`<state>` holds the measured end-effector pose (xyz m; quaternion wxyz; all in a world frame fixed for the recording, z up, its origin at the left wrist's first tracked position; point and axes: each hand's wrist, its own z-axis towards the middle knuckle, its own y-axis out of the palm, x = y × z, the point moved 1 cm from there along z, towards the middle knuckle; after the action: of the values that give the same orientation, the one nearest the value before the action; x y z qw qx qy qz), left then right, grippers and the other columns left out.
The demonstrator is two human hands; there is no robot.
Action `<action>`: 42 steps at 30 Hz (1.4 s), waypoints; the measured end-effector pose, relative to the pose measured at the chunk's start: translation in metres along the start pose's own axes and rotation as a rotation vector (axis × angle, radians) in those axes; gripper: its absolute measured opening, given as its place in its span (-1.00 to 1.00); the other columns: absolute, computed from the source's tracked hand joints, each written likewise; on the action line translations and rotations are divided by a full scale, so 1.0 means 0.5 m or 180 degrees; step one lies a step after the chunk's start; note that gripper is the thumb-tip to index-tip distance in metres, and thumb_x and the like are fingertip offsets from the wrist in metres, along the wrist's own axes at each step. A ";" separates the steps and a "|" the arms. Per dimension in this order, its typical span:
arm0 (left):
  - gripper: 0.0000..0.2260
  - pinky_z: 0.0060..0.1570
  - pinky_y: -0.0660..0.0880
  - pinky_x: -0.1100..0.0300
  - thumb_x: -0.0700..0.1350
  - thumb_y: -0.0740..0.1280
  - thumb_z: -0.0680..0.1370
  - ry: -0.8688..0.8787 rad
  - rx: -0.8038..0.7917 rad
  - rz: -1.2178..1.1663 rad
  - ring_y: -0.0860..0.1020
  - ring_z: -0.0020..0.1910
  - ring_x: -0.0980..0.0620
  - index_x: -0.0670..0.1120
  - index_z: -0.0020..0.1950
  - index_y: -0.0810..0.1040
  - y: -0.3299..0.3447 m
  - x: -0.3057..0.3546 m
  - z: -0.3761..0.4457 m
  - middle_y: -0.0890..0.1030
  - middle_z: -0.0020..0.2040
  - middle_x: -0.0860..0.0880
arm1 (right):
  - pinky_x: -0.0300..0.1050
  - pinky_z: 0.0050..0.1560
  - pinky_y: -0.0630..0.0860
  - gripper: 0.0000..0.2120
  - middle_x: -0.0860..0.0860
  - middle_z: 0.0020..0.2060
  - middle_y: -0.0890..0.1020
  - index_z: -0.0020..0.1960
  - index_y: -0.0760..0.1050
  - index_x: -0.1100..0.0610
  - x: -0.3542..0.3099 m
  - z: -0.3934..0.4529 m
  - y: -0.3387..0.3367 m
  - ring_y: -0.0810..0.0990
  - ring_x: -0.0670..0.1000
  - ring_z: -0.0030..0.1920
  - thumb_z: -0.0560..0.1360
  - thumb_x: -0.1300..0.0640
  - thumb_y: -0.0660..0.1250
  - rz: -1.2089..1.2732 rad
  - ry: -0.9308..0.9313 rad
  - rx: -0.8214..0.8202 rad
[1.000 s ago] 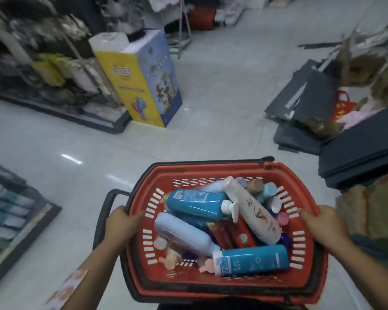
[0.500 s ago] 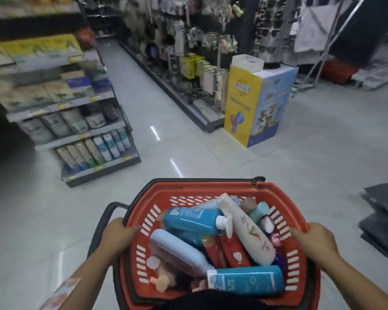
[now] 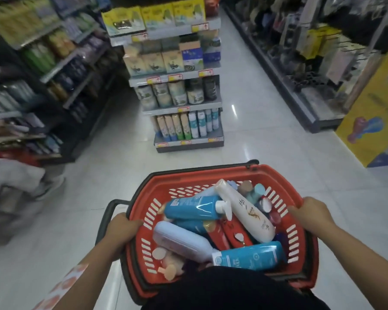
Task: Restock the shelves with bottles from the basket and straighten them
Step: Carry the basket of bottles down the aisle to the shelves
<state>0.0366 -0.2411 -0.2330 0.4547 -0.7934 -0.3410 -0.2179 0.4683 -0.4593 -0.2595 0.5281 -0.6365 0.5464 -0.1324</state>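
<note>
- Both hands, left hand [image 3: 121,228] and right hand [image 3: 309,212], grip the rims of the red basket [image 3: 202,175].
- Bottles [image 3: 195,208] piled inside, none shelved; the shelves [image 3: 184,108] stand ahead, restocking not begun.

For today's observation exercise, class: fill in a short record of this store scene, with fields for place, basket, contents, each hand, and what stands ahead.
place: store aisle, pale tiled floor
basket: red, carried in front of the person
contents: bottles lying jumbled, among them a cream bottle across a blue bottle
left hand: grips the basket's left rim
right hand: grips the right rim
ahead: shelf unit stocked with boxes, jars and upright bottles
task progress: no bottle taken out yet
</note>
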 end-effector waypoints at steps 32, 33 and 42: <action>-0.71 -0.22 0.65 0.03 -0.04 0.43 0.51 -0.1169 0.1194 -0.0741 0.69 -0.20 -0.09 -0.08 0.18 0.52 -0.479 0.113 0.792 0.68 -0.09 -0.09 | -0.05 -0.06 0.54 -0.78 0.11 -0.02 0.73 0.03 0.64 0.04 -1.231 0.640 0.298 0.67 0.15 -0.07 0.53 -0.08 0.36 -0.0851 -0.1804 -0.0715; -0.72 -0.20 0.66 0.00 -0.05 0.43 0.50 -0.1188 0.1208 -0.0771 0.69 -0.19 -0.10 -0.07 0.16 0.51 -0.516 0.112 0.825 0.68 -0.08 -0.09 | -0.10 -0.13 0.51 -0.78 0.10 -0.05 0.73 0.00 0.63 0.05 -1.277 0.644 0.323 0.65 0.10 -0.14 0.53 -0.08 0.35 -0.0898 -0.1813 -0.0724; -0.73 -0.29 0.61 0.10 -0.14 0.46 0.48 -0.1469 0.1236 -0.0947 0.69 -0.22 -0.12 -0.12 0.14 0.52 -0.747 0.121 1.080 0.68 -0.11 -0.11 | -0.04 -0.07 0.49 -0.70 0.22 0.00 0.70 0.10 0.63 0.18 -1.677 0.741 0.476 0.66 0.23 0.00 0.51 -0.03 0.39 -0.1182 -0.1980 -0.0677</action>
<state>-0.1795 0.3818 -0.2450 0.4713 -0.6619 -0.5822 -0.0275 0.3037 0.4734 -0.2621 0.5667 -0.7858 0.2458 0.0313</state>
